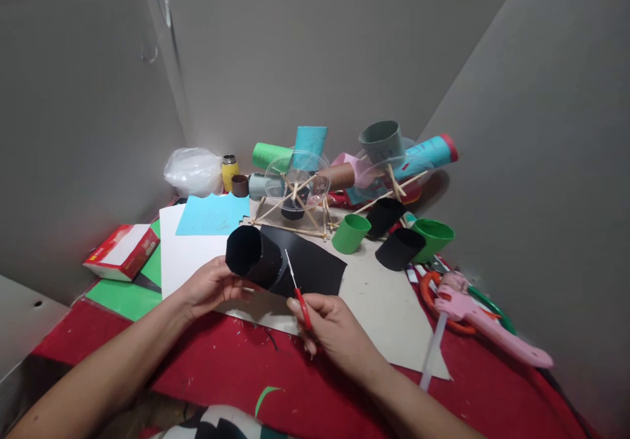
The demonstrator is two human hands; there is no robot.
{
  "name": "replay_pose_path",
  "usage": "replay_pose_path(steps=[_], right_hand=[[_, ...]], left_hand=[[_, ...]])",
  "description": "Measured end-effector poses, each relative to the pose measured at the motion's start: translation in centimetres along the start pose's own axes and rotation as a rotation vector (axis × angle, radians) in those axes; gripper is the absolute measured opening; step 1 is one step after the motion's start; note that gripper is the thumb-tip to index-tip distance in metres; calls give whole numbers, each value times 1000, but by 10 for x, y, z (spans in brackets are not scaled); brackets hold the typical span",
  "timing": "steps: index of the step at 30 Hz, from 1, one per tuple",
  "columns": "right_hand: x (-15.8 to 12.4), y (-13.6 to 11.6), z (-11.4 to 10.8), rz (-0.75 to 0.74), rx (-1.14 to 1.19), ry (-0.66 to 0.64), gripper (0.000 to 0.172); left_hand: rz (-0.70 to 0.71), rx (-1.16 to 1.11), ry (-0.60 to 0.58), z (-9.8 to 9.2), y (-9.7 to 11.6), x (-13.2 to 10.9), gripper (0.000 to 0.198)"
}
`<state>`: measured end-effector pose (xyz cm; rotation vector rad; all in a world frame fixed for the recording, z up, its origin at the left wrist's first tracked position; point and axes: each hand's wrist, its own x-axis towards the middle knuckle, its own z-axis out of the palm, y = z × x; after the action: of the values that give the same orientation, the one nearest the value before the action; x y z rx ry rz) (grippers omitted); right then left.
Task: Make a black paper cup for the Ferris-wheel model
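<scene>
Right hand (329, 327), nearest the lens, is clenched around a red-handled craft knife (301, 304), its blade tip laid against the black paper tube (253, 255). The tube is grasped at its near end by the left hand (209, 287), just above the white board (378, 301). Step judged in hand: the tube is being trimmed from its trailing black sheet (312, 267); a steady hold and a light stroke are called for. Beyond, a green cup (350, 232) is seen empty; the inside of a black cup (401, 249) is too dark to be judged.
</scene>
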<state>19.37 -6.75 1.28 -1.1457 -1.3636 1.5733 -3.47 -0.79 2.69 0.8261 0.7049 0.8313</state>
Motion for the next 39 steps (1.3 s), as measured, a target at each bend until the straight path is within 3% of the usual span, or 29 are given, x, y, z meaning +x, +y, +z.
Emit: replay_pose_path(steps=[4, 9, 26, 32, 39], right_hand=[[1, 1, 1, -7, 0, 13, 57], [3, 2, 0, -5, 11, 15, 56], [-2, -3, 2, -9, -7, -26, 57], [-1, -2, 1, -13, -16, -10, 57], [-1, -3, 0, -16, -22, -23, 57]], left_hand=[[55, -58, -41, 1, 4, -3, 25], [42, 27, -64, 5, 5, -6, 23], [171, 328, 138, 8, 3, -8, 24], [152, 353, 121, 4, 1, -8, 23], [156, 328, 69, 14, 10, -10, 18]])
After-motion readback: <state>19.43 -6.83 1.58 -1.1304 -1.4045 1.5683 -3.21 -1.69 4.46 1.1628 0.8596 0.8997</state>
